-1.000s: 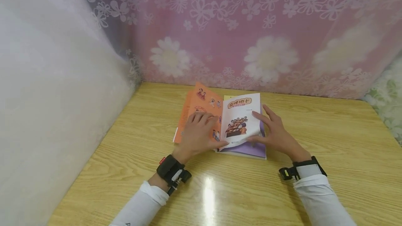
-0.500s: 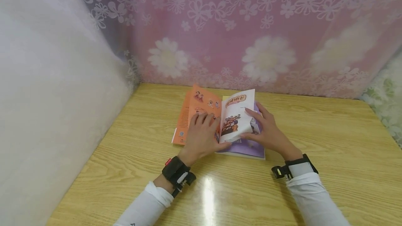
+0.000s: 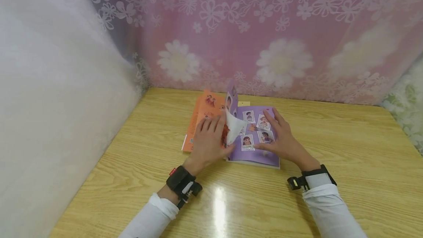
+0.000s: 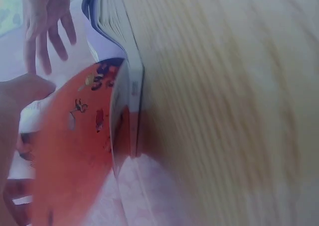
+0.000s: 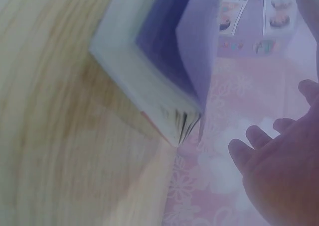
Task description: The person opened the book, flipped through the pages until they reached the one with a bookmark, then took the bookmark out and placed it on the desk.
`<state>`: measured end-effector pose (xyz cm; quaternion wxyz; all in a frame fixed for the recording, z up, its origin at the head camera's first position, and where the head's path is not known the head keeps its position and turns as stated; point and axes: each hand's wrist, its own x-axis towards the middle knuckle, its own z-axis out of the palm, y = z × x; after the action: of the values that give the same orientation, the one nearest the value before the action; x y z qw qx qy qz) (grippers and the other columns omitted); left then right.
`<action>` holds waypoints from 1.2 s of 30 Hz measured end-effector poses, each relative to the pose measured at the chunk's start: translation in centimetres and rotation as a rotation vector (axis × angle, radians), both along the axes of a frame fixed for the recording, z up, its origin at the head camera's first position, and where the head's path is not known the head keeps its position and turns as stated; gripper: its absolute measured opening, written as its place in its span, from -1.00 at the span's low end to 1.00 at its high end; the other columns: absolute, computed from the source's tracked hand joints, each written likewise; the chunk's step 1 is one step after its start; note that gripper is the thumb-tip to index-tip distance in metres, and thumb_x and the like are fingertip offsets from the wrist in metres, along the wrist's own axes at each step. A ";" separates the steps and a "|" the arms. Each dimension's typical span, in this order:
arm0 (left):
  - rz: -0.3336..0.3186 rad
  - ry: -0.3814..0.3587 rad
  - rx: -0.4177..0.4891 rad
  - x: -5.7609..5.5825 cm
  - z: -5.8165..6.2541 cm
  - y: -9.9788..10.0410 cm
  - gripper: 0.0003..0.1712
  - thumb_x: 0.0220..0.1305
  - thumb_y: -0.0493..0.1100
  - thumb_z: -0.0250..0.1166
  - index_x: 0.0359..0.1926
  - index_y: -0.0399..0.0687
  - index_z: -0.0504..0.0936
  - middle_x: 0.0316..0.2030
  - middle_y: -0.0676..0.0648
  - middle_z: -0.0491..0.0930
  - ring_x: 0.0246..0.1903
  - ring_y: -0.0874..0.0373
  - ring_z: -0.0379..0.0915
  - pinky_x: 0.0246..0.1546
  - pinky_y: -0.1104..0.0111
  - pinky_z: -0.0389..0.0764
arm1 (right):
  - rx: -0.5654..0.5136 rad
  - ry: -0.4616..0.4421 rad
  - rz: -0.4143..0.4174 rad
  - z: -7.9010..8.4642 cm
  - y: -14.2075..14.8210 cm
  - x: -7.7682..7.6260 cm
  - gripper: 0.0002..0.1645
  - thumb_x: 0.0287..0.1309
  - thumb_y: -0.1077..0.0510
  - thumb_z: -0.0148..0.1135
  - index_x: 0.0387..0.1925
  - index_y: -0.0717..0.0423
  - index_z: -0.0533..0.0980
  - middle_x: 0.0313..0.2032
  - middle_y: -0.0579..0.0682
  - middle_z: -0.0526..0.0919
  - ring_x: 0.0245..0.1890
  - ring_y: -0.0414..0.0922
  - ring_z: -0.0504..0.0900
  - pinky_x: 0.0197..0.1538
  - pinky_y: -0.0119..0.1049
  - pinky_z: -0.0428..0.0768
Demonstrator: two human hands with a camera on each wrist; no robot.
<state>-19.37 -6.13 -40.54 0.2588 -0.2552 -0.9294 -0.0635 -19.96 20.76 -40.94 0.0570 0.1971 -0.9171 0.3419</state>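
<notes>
An open paperback book lies on the table, with small drawings on its orange page at left. Its purple page at right carries framed cartoon portraits. Between them a white-and-purple leaf stands up, bent at its lower corner. My left hand rests over the orange page, its thumb beside the leaf's bottom. My right hand is spread at the purple page's right side, thumb and fingers apart, holding nothing. The right wrist view shows the book's stacked page edges close up.
The wood-grain table extends around the book. Behind it hangs a pink flowered curtain, and a pale cloth covers the left side. A yellow edge shows behind the book.
The white leaf has swung leftward from the right side to standing upright, uncovering the purple portrait page. My right hand has let go of it; my left hand stays over the orange page.
</notes>
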 end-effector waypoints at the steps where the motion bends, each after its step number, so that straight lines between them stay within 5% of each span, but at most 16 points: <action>1: 0.000 0.009 0.022 -0.1 0.0 -0.2 0.16 -0.12 0.41 0.13 0.38 -0.10 -0.06 0.23 -0.13 0.27 0.19 -0.01 0.16 0.21 0.10 0.14 | 0.005 -0.008 -0.003 0.0 0.1 0.0 0.31 -0.34 -0.24 0.41 0.39 -0.25 -0.15 0.41 0.18 -0.31 0.32 0.29 -0.28 0.12 0.44 -0.10; 5: -0.029 0.029 0.080 -0.4 0.1 -1.0 0.25 -0.18 0.35 0.18 0.40 -0.10 -0.21 0.35 -0.25 0.00 0.33 -0.06 -0.14 0.27 0.08 0.03 | 0.028 -0.035 -0.009 -0.3 0.4 0.1 0.32 -0.33 -0.27 0.39 0.39 -0.28 -0.19 0.41 0.16 -0.35 0.33 0.27 -0.30 0.12 0.44 -0.11; 9: -0.070 0.043 0.046 -0.8 0.2 -2.0 0.17 -0.20 0.33 0.18 0.41 0.08 -0.12 0.40 -0.29 -0.26 0.37 -0.09 -0.41 0.29 -0.01 -0.14 | 0.038 -0.057 -0.020 -0.6 0.8 0.2 0.31 -0.35 -0.29 0.39 0.39 -0.34 -0.19 0.41 0.11 -0.37 0.34 0.24 -0.30 0.12 0.43 -0.09; 15: -0.094 0.069 -0.036 -1.0 0.2 -3.1 -0.02 -0.20 0.27 0.17 0.33 0.16 0.16 0.38 -0.17 -0.01 0.36 -0.10 -0.27 0.27 -0.11 -0.29 | 0.055 -0.057 -0.018 -1.3 1.5 0.4 0.27 -0.34 -0.29 0.39 0.39 -0.25 -0.09 0.41 0.14 -0.34 0.32 0.28 -0.23 0.12 0.42 -0.05; 20: 0.012 -0.110 -0.061 -0.5 0.0 -3.5 -0.22 -0.15 0.18 0.16 0.22 0.19 0.35 0.22 -0.09 0.35 0.30 -0.10 -0.02 0.25 -0.14 -0.24 | 0.085 -0.084 -0.009 -1.5 1.9 0.5 0.22 -0.30 -0.32 0.35 0.38 -0.22 -0.06 0.40 0.19 -0.34 0.31 0.33 -0.23 0.11 0.44 -0.08; 24: 0.059 -0.268 -0.063 -0.2 -0.5 -3.9 -0.24 -0.12 0.10 0.14 0.24 0.20 0.32 0.17 -0.10 0.40 0.26 -0.12 0.04 0.23 -0.18 -0.15 | 0.123 -0.124 -0.001 -1.5 2.0 0.6 0.25 -0.30 -0.37 0.32 0.39 -0.22 -0.10 0.40 0.20 -0.36 0.30 0.35 -0.27 0.09 0.45 -0.08; 33: -0.056 -0.423 -0.052 -0.6 -1.4 -4.0 -0.14 -0.08 -0.06 0.15 0.34 0.00 0.15 0.32 -0.22 0.14 0.30 -0.11 -0.01 0.25 0.14 0.11 | 0.179 -0.212 0.029 -1.6 2.3 0.9 0.29 -0.32 -0.42 0.29 0.40 -0.16 -0.12 0.41 0.17 -0.36 0.34 0.25 -0.28 0.16 0.37 -0.03; 36: -0.043 -0.478 -0.045 -0.6 -1.6 -4.1 -0.16 -0.03 -0.05 0.12 0.35 0.03 0.11 0.31 -0.23 0.16 0.26 -0.10 0.07 0.19 0.10 0.22 | 0.182 -0.221 0.045 -1.6 2.5 1.0 0.30 -0.31 -0.42 0.28 0.40 -0.14 -0.14 0.40 0.21 -0.34 0.34 0.26 -0.27 0.17 0.37 -0.03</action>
<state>-19.94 -10.19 -42.16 0.0243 -0.2582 -0.9599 -0.1068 -18.93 23.24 -42.56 -0.0701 0.1829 -0.9404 0.2779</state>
